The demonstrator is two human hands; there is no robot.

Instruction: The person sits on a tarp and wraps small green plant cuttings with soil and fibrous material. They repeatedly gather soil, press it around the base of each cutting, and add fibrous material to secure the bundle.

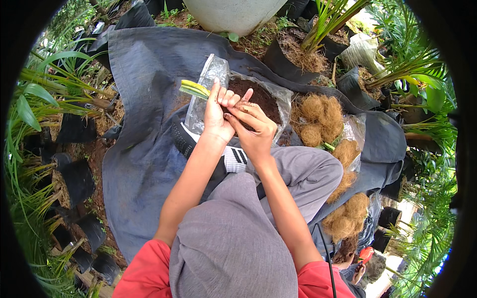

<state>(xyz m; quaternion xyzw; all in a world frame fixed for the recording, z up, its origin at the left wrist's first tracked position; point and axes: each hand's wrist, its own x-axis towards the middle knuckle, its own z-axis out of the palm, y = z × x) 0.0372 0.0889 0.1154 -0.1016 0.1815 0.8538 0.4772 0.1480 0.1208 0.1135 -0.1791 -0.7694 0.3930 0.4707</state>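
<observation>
My left hand is turned palm up, its fingers curled around a yellow-and-green striped leaf piece. The leaf's end sticks out to the left past my index finger; the part inside the hand is hidden. My right hand meets the left one, its soil-smeared fingertips against the curled left fingers. Whether it pinches anything there is hidden. Both hands are above the near side of a clear plastic tray filled with dark, crumbly soil. A clear plastic flap stands at the tray's left.
Balls of brown coconut fibre lie to the right on the dark ground sheet. My shoe is close by the tray. Black grow bags with plants flank the sheet. Another person's hand is beside a red object at lower right.
</observation>
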